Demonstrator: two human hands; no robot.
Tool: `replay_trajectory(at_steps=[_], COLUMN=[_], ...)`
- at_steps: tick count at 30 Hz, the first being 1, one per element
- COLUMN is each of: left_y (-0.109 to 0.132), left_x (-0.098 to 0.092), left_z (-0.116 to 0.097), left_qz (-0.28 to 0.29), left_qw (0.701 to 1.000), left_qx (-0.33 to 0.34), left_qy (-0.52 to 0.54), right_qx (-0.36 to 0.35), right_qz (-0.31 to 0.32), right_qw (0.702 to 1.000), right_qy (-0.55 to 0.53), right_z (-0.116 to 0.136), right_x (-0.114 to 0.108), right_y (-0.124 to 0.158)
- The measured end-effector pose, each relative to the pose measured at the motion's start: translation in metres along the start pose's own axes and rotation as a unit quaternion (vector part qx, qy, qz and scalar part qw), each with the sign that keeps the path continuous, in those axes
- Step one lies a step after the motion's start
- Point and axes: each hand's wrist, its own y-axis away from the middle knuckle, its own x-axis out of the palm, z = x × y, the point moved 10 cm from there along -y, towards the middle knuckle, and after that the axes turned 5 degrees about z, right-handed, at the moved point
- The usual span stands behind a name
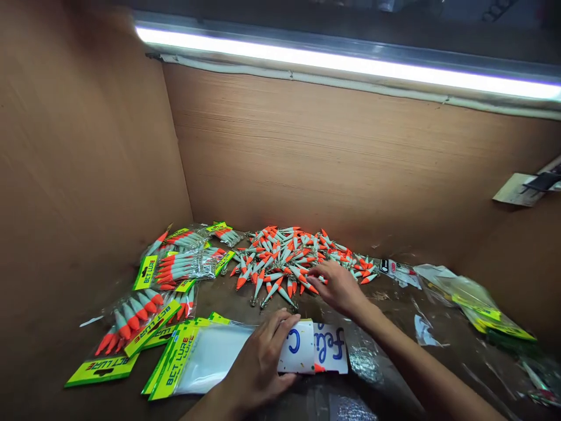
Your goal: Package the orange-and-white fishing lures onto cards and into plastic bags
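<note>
My left hand (265, 354) grips a folded white card (298, 354) with blue handwriting, thumb along its lower edge and fingers over the top. The card lies at the end of a stack of clear bags (214, 356) with yellow-green BCT LURE headers; how far it sits inside a bag is hidden. An orange tip peeks from under the card. At the near side of a pile of orange-and-white squid jigs (280, 257), my right hand (337, 286) has its finger and thumb bent around one jig (309, 285).
Filled packs of jigs (179, 268) are heaped on the left. Other plastic packaging (477, 301) and torn scraps (425, 330) lie at the right. Wooden walls (328, 169) enclose the table on three sides, under a bright tube light (350, 61).
</note>
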Motion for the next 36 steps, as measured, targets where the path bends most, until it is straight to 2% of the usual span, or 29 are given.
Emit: replay_trajectory(at_steps=[2, 4, 6, 8, 13, 15, 17, 18, 21, 23, 28, 29, 31, 34, 36], left_y=[0.001, 0.001, 0.002, 0.002, 0.003, 0.003, 0.002, 0.002, 0.001, 0.000, -0.002, -0.002, -0.003, -0.003, -0.003], left_x=[-0.001, -0.001, 0.000, 0.002, 0.004, 0.002, 0.000, -0.002, -0.005, -0.006, -0.005, -0.004, -0.005, -0.006, -0.006], left_z=[-0.002, -0.001, 0.000, 0.000, -0.002, -0.005, -0.006, -0.006, -0.002, 0.000, 0.005, 0.006, 0.006, 0.003, -0.001], left_qz=[0.001, 0.002, 0.006, 0.012, 0.021, 0.019, 0.015, 0.012, 0.004, 0.003, -0.001, -0.003, -0.008, -0.015, -0.015], left_qw=[1.000, 1.000, 1.000, 1.000, 1.000, 1.000, 1.000, 1.000, 0.999, 0.999, 0.999, 0.999, 0.999, 1.000, 1.000], left_qx=[0.003, 0.002, 0.003, 0.005, 0.005, 0.006, 0.000, -0.006, -0.028, -0.037, -0.038, -0.038, -0.035, -0.024, -0.016], left_qy=[-0.009, -0.014, -0.016, -0.016, -0.009, 0.004, 0.016, 0.019, 0.022, 0.024, 0.017, 0.014, 0.013, 0.010, 0.004], right_qx=[0.032, 0.051, 0.064, 0.077, 0.109, 0.109, 0.102, 0.101, 0.115, 0.130, 0.150, 0.153, 0.149, 0.107, 0.062], right_qz=[0.029, 0.039, 0.031, 0.014, -0.036, -0.028, 0.006, 0.030, 0.085, 0.095, 0.123, 0.129, 0.129, 0.072, 0.031], right_qw=[0.996, 0.993, 0.993, 0.994, 0.993, 0.992, 0.980, 0.961, 0.866, 0.846, 0.835, 0.841, 0.882, 0.966, 0.992], right_qy=[0.075, 0.098, 0.090, 0.074, -0.008, -0.052, -0.170, -0.256, -0.479, -0.509, -0.516, -0.503, -0.428, -0.225, -0.106], right_z=[0.002, 0.005, 0.003, -0.008, -0.060, -0.076, -0.085, -0.087, -0.084, -0.080, -0.063, -0.060, -0.054, -0.037, -0.015], right_x=[0.022, 0.040, 0.045, 0.035, -0.018, -0.026, -0.019, -0.010, 0.014, 0.019, 0.022, 0.022, 0.017, 0.000, -0.004], right_y=[-0.024, -0.038, -0.046, -0.051, -0.051, -0.039, -0.018, -0.004, 0.042, 0.069, 0.107, 0.111, 0.117, 0.118, 0.117])
